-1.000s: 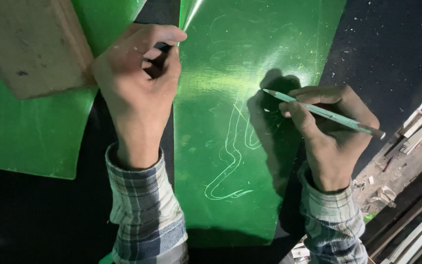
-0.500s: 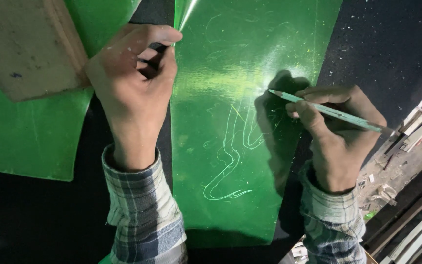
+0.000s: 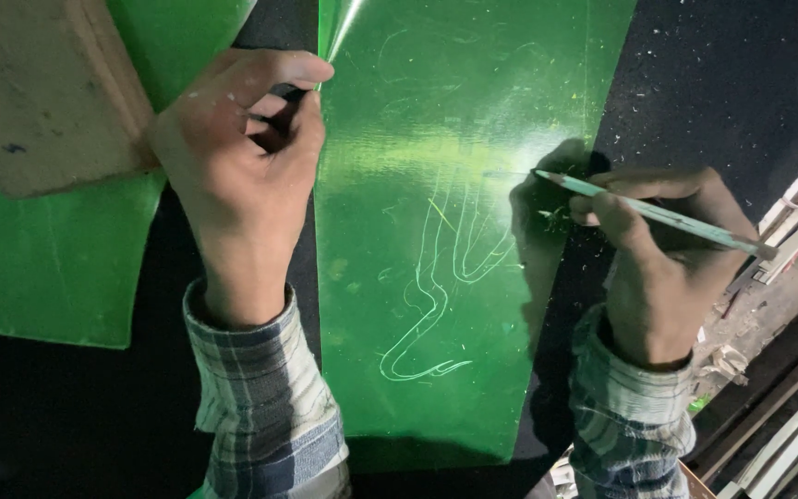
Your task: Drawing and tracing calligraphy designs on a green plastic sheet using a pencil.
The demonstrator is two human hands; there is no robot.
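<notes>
Fingers of the right hand (image 3: 667, 268) grip a pale green pencil (image 3: 658, 214), its tip on the right part of the shiny green sheet (image 3: 454, 231), slightly farther right than a second ago. Left hand (image 3: 233, 157), unmoved, pinches the sheet's far left edge on the black table (image 3: 722, 83).

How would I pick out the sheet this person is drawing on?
On the dark table lie two glossy green sheets. Take the right-hand sheet, between the left hand and the right hand with its pencil. Unlike the left sheet under a wooden block, it bears pale curved lines.
</notes>
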